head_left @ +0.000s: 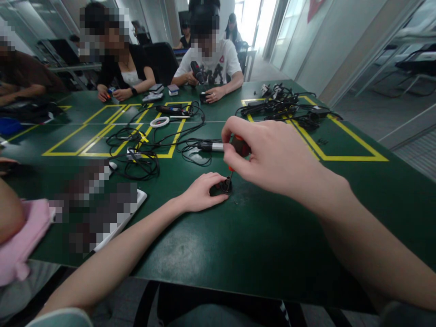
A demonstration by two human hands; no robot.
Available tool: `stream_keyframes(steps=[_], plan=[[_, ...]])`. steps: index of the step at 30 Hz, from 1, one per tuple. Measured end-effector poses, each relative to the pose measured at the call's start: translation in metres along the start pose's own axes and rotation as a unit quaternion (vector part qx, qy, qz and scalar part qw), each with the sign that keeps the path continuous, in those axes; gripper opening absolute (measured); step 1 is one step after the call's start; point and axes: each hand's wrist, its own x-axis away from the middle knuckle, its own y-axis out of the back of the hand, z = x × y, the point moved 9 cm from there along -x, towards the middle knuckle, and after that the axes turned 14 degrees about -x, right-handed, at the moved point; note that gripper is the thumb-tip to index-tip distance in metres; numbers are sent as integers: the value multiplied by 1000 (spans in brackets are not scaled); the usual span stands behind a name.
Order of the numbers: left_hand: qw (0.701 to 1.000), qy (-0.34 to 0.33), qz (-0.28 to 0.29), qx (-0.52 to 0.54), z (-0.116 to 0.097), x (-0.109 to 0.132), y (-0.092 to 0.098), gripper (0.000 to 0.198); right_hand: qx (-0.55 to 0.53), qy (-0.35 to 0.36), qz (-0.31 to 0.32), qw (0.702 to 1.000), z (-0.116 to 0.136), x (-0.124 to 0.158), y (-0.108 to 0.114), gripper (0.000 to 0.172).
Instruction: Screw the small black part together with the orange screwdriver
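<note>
My right hand (262,156) is closed around the red and dark handle of a screwdriver (240,146), held upright with its shaft pointing down. The tip reaches a small black round part (226,185) on the green table (190,245). My left hand (204,193) rests on the table and pinches that part between thumb and fingers. What exactly the part is, I cannot make out. Just behind it, a silver and black cylindrical tool (211,146) lies with its cord, partly covered by my right hand.
Tangled black cables (138,154) lie left of centre, near a white ring (159,122). A heap of black corded tools (272,105) sits at the back right. Tiny dark bits (322,141) lie nearby. Across the table, a person in a white shirt (225,59) holds a power drill (196,71).
</note>
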Motion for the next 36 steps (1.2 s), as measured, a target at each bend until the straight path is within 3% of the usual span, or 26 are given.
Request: stream_keyframes(steps=[8, 15, 21, 27, 32, 36], plan=[[1000, -3, 0, 6, 0, 0, 0, 37, -3, -2, 7, 1000, 0, -1, -1, 32], [1000, 4, -4, 12, 2, 1, 0, 37, -3, 2, 10, 1000, 2, 0, 0, 24], [1000, -1, 2, 7, 1, 0, 0, 38, 13, -14, 15, 1000, -1, -1, -2, 38], [1000, -7, -2, 4, 0, 0, 0, 36, 4, -14, 7, 1000, -1, -1, -1, 26], [1000, -2, 4, -1, 1, 0, -1, 37, 6, -13, 1, 1000, -3, -2, -2, 41], [1000, -4, 1, 3, 0, 0, 0, 37, 1, -9, -3, 1000, -3, -1, -1, 29]])
